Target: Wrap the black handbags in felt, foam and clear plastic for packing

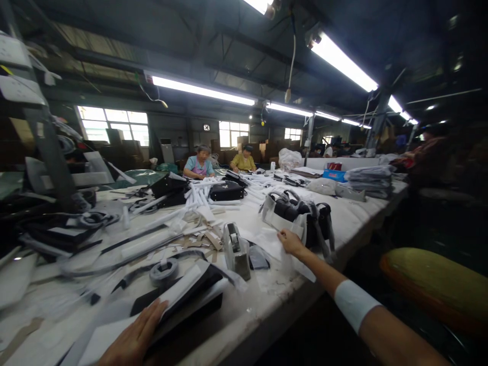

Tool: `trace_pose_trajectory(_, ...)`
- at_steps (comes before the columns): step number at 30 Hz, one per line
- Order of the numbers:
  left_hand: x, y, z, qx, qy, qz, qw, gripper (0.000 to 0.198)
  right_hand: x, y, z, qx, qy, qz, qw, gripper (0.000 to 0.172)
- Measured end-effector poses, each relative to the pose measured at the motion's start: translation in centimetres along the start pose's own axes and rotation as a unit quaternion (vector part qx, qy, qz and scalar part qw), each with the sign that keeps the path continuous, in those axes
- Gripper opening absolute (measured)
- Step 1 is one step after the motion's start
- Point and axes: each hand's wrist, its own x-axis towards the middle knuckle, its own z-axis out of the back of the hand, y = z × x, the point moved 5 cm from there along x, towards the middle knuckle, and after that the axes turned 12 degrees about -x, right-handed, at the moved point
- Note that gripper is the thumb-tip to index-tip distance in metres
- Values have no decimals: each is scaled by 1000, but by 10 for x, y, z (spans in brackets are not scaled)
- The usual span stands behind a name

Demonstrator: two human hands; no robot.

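My left hand [139, 330] lies at the bottom, fingers stretched out over the white wrapping on a black bag [206, 287]. A grey-wrapped strap coil [163, 272] is just beyond that bag. My right hand [292, 241] reaches forward with its fingers closed, seemingly pinching a thin white sheet [299, 265] at the near side of a bundle of black bags [301, 216] with wrapped handles. Between my hands a tape dispenser [236, 251] stands on the table, with a small grey pouch-like piece [259, 257] beside it.
White rolls [198, 193], a black bag [226, 191] and brown paper scraps [204, 239] cover the long table [263, 305]. Two people [199, 163] sit at its far side. Stacked grey packets [368, 180] and a blue box [334, 175] lie right. A yellow-green padded seat [434, 279] stands beside the table.
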Motion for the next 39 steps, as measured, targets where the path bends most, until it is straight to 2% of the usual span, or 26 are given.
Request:
trace_pose_trajectory(5,2,2,1,-3,12,22,1000,86,-22,11,-15,25,20,-3,999,31)
trace_pose_trajectory(10,4,-5,6,-19,16,46,999,86,-26,8,-20,-43,36,-6,998,25)
trace_pose_trajectory(15,5,-10,13,-17,14,66,998,75,-27,14,-8,-122,-13,20,992,28)
trace_pose_trajectory(18,4,-9,13,-10,18,75,997,71,-31,24,-9,-147,-39,48,987,34)
trace_pose_trajectory(24,5,-12,13,-1,55,94,994,71,-23,20,-27,-152,24,14,988,28)
trace_pose_trajectory(28,5,-9,11,-1,46,104,994,74,-16,14,-26,-117,39,-15,992,23)
trace_pose_trajectory(32,2,-5,7,0,35,102,994,76,-13,14,-19,-46,23,-25,998,20)
trace_pose_trajectory(36,4,-10,11,-5,43,114,993,75,-9,20,-4,84,-15,-30,996,20)
trace_pose_trajectory(39,9,-18,22,1,46,150,988,72,-11,31,6,220,-35,-43,974,25)
